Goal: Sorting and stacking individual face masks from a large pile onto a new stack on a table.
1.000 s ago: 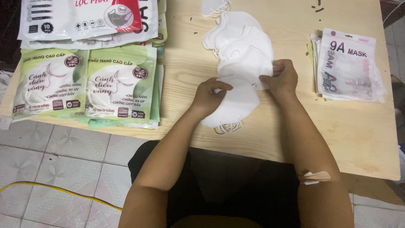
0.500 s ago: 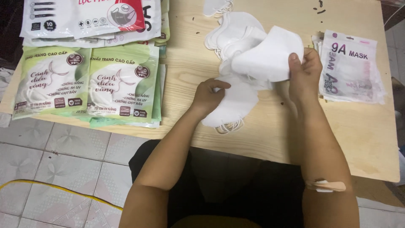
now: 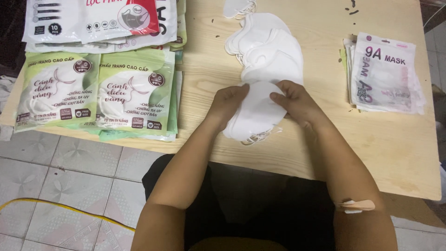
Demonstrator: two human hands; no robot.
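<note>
Masks in hand: small stack of white folded face masks (image 3: 253,114), lying flat near the front edge of the table, white ear loops (image 3: 260,136) trailing out at its near end.
Left hand: left hand (image 3: 228,101) is pressing on the left side of the stack, fingers curled over its upper left edge; closed on the masks, not lifting them.
Right hand: right hand (image 3: 297,102) is gripping the right side of the same stack, thumb lying across the top mask, fingers wrapping its edge.
Hands, relation: both are clamping the one stack from opposite sides, apart from each other with the mask face showing between them.
Loose mask pile: larger heap of white masks (image 3: 267,51) is lying just beyond the held stack, overlapping and fanning toward the far edge; touching or nearly touching the held stack, which of the two I cannot tell.
Green packets: two green-and-white printed mask packets (image 3: 100,93) are lying side by side at the left of the table, stacked on more of the same.
White packets: white packets with red and black print (image 3: 93,21) are lying beyond the green ones.
Pink-edged packets: short stack of pale pouches (image 3: 383,74) is lying well apart at the right.
Surface: light wooden table (image 3: 371,153).
Forearm: adhesive bandage (image 3: 355,205) is sitting on the right arm.
Floor: pale patterned tiles (image 3: 69,186).
</note>
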